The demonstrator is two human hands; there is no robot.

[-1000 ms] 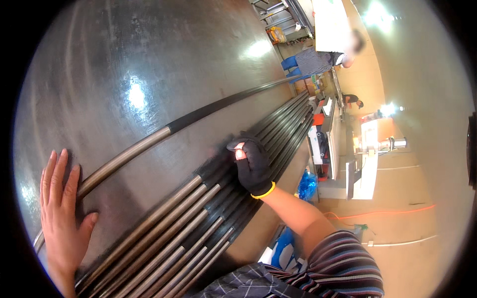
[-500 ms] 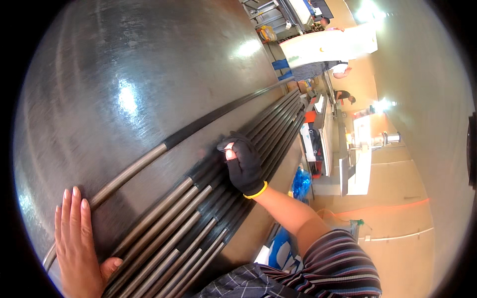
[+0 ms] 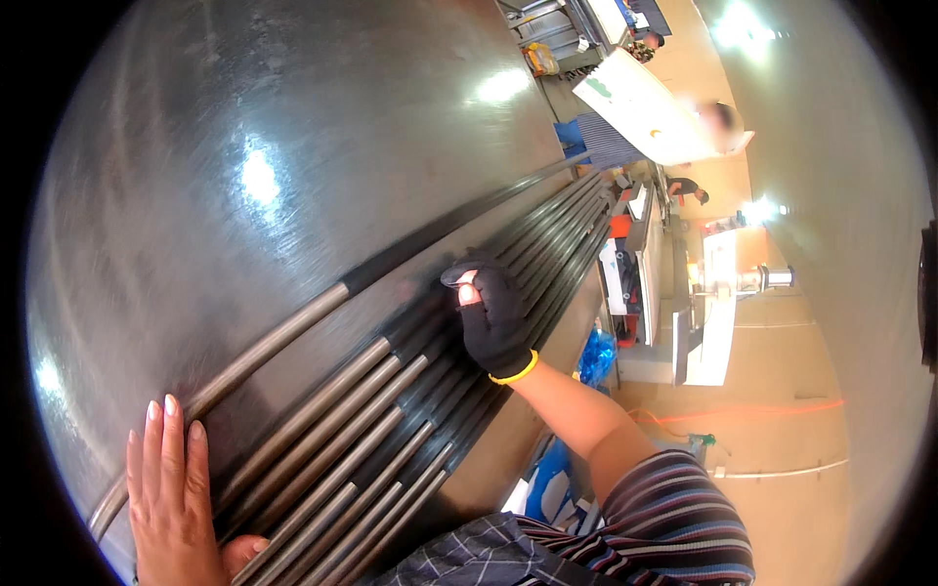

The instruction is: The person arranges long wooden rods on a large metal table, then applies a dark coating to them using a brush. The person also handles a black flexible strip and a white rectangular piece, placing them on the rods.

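We look down on a broad steel table, brushed and shiny, with bright lamp glare on its grey top. Along its near edge lies a bundle of long rods, laid side by side and running from lower left to upper right. Each rod is pale bare metal at our end and turns dark, almost black, further along, so the bundle shows a slanted line where the two tones meet. One single rod lies apart from the rest, a little further in on the table, with the same pale near part and dark far part.

Beyond the table edge we see a workshop floor with machines and another person carrying a pale flat panel.

Our right hand wears a black glove with a yellow cuff and open fingertips. It rests on top of the dark stretch of the bundle, fingers curled down onto the rods; we cannot tell whether they close around one or only press on them.

Our left hand is bare and lies flat at the pale ends of the rods, fingers straight and close together, touching the table between the single rod and the bundle, thumb tucked toward the nearest rods.
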